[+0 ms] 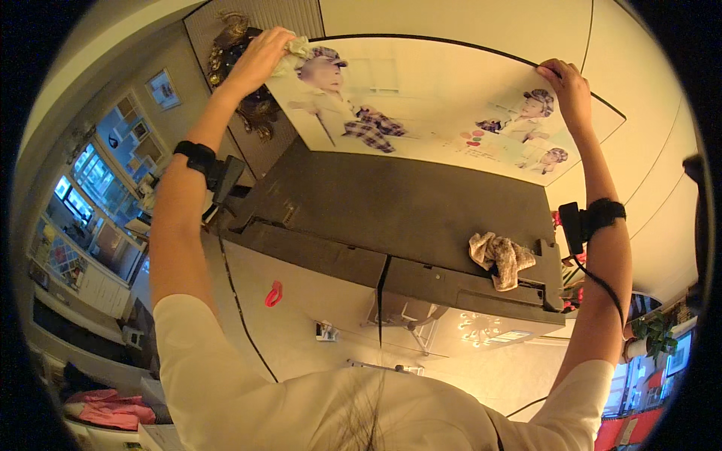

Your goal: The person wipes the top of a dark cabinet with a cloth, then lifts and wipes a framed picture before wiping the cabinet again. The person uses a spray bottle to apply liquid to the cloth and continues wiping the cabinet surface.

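Observation:
A wide photo panel point(428, 96) with a dark rim stands tilted at the back of a dark grey appliance top point(361, 197), which looks like that of a two-door refrigerator. The print shows a person in a plaid cap in several poses. My left hand point(259, 62) holds a crumpled pale cloth point(293, 56) at the panel's upper left corner. Toward the right, my right hand point(567, 93) grips the panel's upper edge, thumb in front. A crumpled brown-and-cream patterned cloth point(502, 259) lies near the front right of the appliance top.
Behind my left hand is a dark ornament with gold trim point(262, 115). Glossy doors point(316, 276) with a red loop point(273, 294) lie below the front edge. Red flowers point(572, 296) and a potted plant point(654, 332) are at right. Black devices are strapped to both forearms.

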`<state>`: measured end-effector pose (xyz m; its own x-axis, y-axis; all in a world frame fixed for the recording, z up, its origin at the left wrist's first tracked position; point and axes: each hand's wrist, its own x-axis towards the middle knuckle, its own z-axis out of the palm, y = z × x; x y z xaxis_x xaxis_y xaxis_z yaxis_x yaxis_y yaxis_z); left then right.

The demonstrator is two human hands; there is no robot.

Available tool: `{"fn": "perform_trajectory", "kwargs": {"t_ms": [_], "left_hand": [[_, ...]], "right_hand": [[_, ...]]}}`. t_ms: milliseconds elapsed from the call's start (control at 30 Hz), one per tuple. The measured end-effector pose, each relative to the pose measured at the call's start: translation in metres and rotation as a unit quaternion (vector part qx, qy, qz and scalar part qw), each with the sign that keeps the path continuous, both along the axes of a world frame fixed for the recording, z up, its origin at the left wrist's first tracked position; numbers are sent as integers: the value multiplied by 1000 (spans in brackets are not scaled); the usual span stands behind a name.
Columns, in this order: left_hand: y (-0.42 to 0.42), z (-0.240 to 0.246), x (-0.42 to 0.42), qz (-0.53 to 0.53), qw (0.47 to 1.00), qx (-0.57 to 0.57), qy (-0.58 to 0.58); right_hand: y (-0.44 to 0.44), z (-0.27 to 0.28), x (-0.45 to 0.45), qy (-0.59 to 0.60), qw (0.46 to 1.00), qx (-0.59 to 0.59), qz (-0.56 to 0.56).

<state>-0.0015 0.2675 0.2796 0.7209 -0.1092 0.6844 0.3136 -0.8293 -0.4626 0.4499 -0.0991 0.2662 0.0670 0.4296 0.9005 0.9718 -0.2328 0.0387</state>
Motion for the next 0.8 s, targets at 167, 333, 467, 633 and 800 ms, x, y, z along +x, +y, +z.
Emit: {"fn": "perform_trajectory", "kwargs": {"t_ms": [167,333,467,633,800], "left_hand": [[21,22,-1,-4,999,-17,44],[38,21,10,-43,998,-41,15],[32,1,19,-23,996,-22,-85],[0,-41,67,-53,969,44,-237],[-47,-81,138,-73,966,-13,-246]], "right_hand": [[14,17,14,36,999,-9,35],[27,23,26,76,996,-20,35],[30,24,32,104,993,-51,29],[29,26,36,120,989,-64,61],[27,25,31,120,990,-56,40]]}}
